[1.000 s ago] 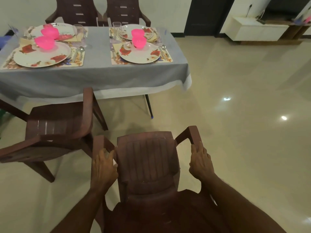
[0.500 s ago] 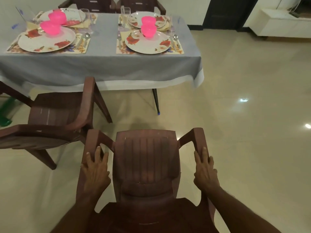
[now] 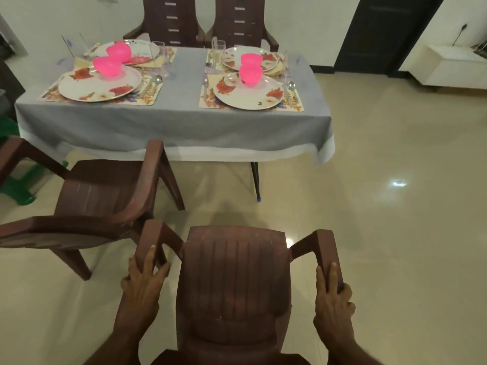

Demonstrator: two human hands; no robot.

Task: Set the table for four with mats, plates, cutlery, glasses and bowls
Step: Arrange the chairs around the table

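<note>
On the left we see a second brown chair (image 3: 100, 198) standing by the table (image 3: 174, 122). Our left hand (image 3: 142, 288) grasps the left armrest of the brown chair (image 3: 234, 280) before us, fingers wrapped over it. Beyond, the table carries four floral plates on mats, each with a pink bowl (image 3: 251, 73), cutlery and glasses beside. Our right hand (image 3: 333, 304) grips the right armrest.

I observe a home dining room. The bench (image 3: 171, 122) carries a grey cloth and four floral place settings with pink bowls (image 3: 251, 72). Brown plastic armchairs (image 3: 105, 196) stand around it on a glossy tiled floor (image 3: 395, 233); a dark door (image 3: 390, 30) and a low white cabinet (image 3: 448, 67) line the wall.
</note>
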